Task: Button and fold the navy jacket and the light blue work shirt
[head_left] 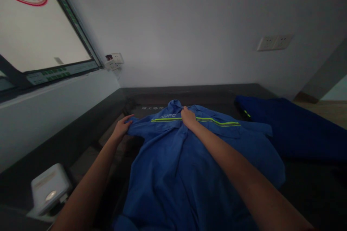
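In the head view, a black table (pixel 217 90) is standing against a pale wall (pixel 176 25), where wall sockets (pixel 275 42) are showing, and a window (pixel 40 39) is filling the upper left. A dark blue cloth (pixel 287 122) is lying at the right, next to one sleeve of the shirt. A white device (pixel 50 184) is sitting at the lower left, with the left forearm passing just beside it. The right forearm is crossing above the shirt and is hiding a part of its front.

The blue shirt (pixel 159 158) is lying spread on the table, its collar (pixel 175 104) pointing to the wall. The right hand (pixel 188 115) is gripping the shirt front in closed fingers, just below the collar, between two parts of a yellow stripe (pixel 219 121). The left hand (pixel 123 127) is touching the left sleeve end; whether its fingers are closing on the fabric cannot be told.
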A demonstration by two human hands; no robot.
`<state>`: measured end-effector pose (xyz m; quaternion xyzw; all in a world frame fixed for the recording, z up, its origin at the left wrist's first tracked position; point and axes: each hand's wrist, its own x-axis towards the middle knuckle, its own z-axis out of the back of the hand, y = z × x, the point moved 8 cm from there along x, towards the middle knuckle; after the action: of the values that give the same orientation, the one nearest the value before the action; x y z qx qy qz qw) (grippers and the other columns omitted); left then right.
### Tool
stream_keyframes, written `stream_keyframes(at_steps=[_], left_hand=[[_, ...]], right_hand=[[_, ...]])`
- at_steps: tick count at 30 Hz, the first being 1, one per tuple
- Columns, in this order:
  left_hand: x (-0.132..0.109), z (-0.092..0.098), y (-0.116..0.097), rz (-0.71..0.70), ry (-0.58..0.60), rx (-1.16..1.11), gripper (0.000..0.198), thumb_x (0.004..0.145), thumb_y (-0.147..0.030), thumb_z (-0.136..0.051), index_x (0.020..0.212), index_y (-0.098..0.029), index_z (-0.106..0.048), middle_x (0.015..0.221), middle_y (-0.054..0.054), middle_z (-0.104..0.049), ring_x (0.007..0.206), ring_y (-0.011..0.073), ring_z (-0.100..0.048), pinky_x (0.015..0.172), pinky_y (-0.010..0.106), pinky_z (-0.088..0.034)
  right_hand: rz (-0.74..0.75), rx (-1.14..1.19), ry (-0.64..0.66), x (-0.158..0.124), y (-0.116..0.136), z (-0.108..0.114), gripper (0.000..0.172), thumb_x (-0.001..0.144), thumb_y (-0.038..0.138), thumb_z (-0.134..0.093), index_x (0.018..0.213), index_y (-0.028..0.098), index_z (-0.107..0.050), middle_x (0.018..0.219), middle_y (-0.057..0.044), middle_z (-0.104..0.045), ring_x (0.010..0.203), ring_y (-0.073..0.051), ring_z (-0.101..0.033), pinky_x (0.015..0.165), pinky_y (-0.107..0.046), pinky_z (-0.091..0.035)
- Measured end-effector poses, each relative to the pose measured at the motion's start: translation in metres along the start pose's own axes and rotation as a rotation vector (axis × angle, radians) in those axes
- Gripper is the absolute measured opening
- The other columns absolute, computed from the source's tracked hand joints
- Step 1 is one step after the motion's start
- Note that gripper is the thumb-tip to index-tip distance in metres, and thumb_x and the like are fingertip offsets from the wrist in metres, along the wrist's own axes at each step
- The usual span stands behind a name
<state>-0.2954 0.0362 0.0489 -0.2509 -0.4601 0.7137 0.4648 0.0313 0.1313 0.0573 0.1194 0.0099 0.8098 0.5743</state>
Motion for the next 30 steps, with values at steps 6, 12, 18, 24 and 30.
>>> stream_keyframes(at_steps=[6,12,18,24,30], left_hand=[[-0.005,0.020,-0.003,-0.141,-0.289,0.238,0.039,0.077,-0.028,-0.054,0.110,-0.013,-0.068,0.103,0.012,-0.071,0.094,0.0262,-0.065,0.084,0.037,-0.051],[-0.012,-0.002,0.002,-0.145,-0.071,0.364,0.042,0.072,-0.028,-0.063,0.111,-0.013,-0.065,0.113,0.013,-0.067,0.106,0.0264,-0.062,0.093,0.035,-0.047],[-0.077,0.022,-0.030,-0.330,0.001,0.434,0.051,0.076,-0.042,-0.057,0.120,-0.015,-0.057,0.127,0.013,-0.058,0.121,0.0283,-0.051,0.106,0.042,-0.036],[-0.193,0.028,-0.015,-0.172,0.472,0.328,0.028,0.082,-0.043,-0.054,0.099,-0.024,-0.067,0.099,0.004,-0.070,0.092,0.0224,-0.065,0.085,0.032,-0.051],[-0.277,0.037,0.006,-0.091,0.722,0.315,0.037,0.077,-0.021,-0.060,0.113,-0.028,-0.062,0.114,0.003,-0.065,0.105,0.0214,-0.060,0.093,0.031,-0.047]], right_hand=[[0.051,-0.101,-0.033,-0.006,0.000,-0.003,0.047,0.087,0.002,-0.027,0.117,0.005,-0.063,0.132,-0.024,-0.049,0.107,-0.031,-0.055,0.085,-0.045,-0.043],[0.168,-0.138,-0.076,-0.014,0.005,0.000,0.050,0.091,0.004,-0.022,0.132,0.005,-0.049,0.142,-0.020,-0.042,0.118,-0.030,-0.045,0.094,-0.045,-0.036],[0.321,-0.108,-0.161,-0.043,0.015,0.024,0.047,0.091,0.007,-0.028,0.134,0.008,-0.048,0.148,-0.015,-0.035,0.129,-0.033,-0.034,0.102,-0.051,-0.028],[0.571,0.126,-0.021,-0.130,0.035,0.043,0.034,0.088,0.013,-0.047,0.119,0.017,-0.062,0.132,-0.012,-0.053,0.123,-0.026,-0.043,0.100,-0.042,-0.038],[0.718,0.264,0.121,-0.213,0.058,0.046,0.024,0.086,0.013,-0.054,0.107,0.017,-0.064,0.110,-0.010,-0.062,0.104,-0.022,-0.055,0.089,-0.039,-0.048]])
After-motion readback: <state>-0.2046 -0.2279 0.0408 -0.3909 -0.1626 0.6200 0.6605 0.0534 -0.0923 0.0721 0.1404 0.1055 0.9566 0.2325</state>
